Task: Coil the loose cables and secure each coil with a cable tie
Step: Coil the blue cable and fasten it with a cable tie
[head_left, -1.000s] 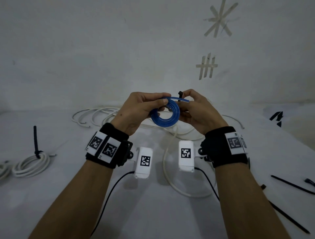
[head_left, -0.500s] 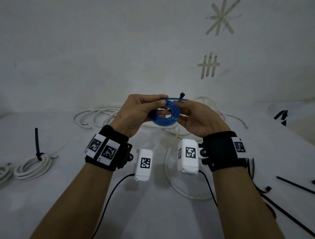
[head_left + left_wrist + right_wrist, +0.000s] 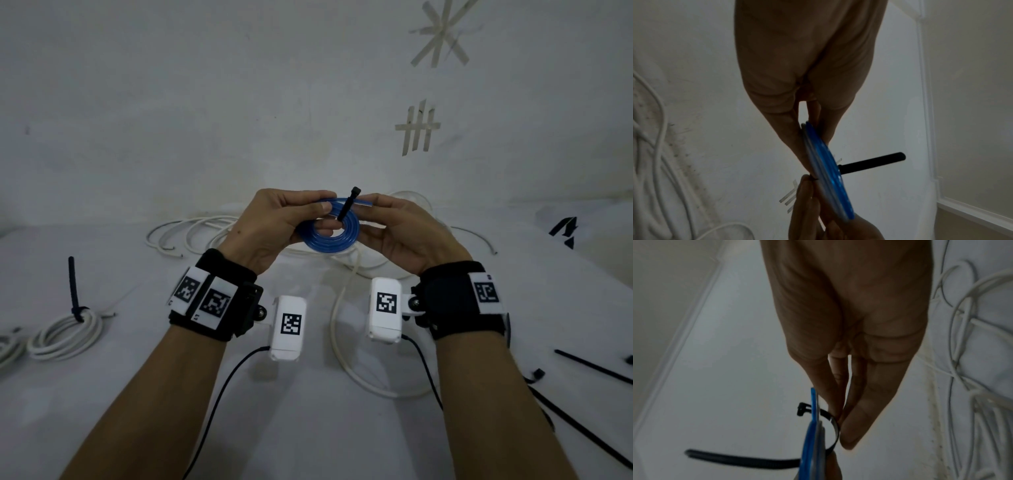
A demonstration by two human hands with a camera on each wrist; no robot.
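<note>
The left hand (image 3: 270, 226) pinches a blue cable coil (image 3: 329, 236). The right hand (image 3: 407, 233) pinches a black cable tie (image 3: 347, 205) looped through it.

A small blue cable coil (image 3: 328, 236) is held upright above the table, with a black cable tie (image 3: 347, 205) looped through its top edge.

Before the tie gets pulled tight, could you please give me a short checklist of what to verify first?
1. Blue coil held by both hands: ok.
2. Black tie wrapped around the coil: ok.
3. Tie tail threaded through its head: not ok, still apart.
4. Left hand pinching the coil: ok.
5. Right hand gripping the tie: ok.
6. All loops inside the tie: cannot tell.
</note>
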